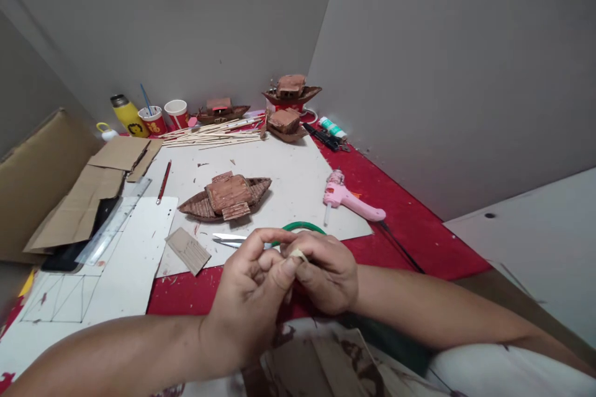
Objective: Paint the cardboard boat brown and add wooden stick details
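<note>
My left hand (258, 282) and my right hand (326, 270) meet at the table's near edge, both closed in a pinch. Between their thumbs and fingertips a small pale yellowish piece (299, 254) pokes out; most of it is hidden, and its kind is unclear. Just beyond my hands lie scissors (228, 238) with green handles, partly covered by my fingers. A brown model boat (228, 194) with a roofed cabin sits farther off on white board. To the left of my hands is a small cardboard rectangle (189, 250).
A pink glue gun (354, 198) lies to the right, its cord trailing nearer. More model boats (291, 90), thin wooden sticks (214, 134), paper cups (176, 113) and a yellow bottle (128, 116) stand at the back. Cardboard pieces (79, 211), a clear ruler (112, 223) and a pencil (164, 182) are left.
</note>
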`<action>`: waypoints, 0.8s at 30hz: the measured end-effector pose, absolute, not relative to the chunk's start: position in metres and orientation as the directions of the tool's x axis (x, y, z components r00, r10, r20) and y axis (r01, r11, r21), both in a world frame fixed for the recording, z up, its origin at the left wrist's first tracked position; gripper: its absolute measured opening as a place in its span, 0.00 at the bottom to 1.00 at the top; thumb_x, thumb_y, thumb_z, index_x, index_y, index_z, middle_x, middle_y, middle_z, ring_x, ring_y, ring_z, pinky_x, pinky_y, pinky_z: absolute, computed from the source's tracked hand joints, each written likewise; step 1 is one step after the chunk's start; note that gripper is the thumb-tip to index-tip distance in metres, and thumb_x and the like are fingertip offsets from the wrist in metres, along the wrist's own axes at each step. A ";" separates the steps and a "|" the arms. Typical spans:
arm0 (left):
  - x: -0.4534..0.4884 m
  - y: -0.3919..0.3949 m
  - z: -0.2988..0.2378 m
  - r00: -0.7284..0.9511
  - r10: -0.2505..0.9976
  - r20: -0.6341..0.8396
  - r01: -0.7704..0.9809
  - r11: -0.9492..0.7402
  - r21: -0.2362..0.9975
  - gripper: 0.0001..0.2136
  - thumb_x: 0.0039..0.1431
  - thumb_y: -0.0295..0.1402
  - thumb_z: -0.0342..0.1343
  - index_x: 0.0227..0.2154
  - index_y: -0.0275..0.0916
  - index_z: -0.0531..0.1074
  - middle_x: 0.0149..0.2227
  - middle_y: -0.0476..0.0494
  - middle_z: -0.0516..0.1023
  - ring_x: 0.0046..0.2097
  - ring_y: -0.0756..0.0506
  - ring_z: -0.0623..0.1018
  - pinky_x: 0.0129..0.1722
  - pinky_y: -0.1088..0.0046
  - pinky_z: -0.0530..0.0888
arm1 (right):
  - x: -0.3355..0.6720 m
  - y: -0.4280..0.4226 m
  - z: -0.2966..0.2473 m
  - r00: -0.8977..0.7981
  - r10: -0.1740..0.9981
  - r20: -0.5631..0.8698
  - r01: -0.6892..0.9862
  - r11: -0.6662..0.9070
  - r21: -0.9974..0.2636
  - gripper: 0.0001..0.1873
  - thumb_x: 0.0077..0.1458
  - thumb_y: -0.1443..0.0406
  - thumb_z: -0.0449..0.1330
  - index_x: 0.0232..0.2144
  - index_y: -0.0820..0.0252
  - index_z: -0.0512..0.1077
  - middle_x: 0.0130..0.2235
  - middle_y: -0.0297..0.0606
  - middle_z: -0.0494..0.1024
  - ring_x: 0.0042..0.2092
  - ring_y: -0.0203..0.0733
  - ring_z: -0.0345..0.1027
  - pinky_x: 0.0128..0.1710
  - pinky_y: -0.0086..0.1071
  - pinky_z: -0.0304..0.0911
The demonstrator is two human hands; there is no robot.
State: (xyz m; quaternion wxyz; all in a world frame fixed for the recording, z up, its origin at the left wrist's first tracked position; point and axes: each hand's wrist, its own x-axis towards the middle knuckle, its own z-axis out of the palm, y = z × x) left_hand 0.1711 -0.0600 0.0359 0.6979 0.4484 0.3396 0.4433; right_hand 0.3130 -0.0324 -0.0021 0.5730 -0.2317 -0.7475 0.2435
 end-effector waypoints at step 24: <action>0.086 -0.003 0.078 0.631 0.733 -0.252 0.520 -0.160 0.839 0.11 0.65 0.34 0.50 0.28 0.36 0.71 0.24 0.54 0.64 0.26 0.53 0.62 0.27 0.78 0.60 | 0.335 -0.005 0.030 -0.779 0.623 0.069 0.254 0.414 -0.874 0.20 0.69 0.60 0.48 0.30 0.64 0.71 0.25 0.30 0.65 0.27 0.31 0.58 0.29 0.25 0.55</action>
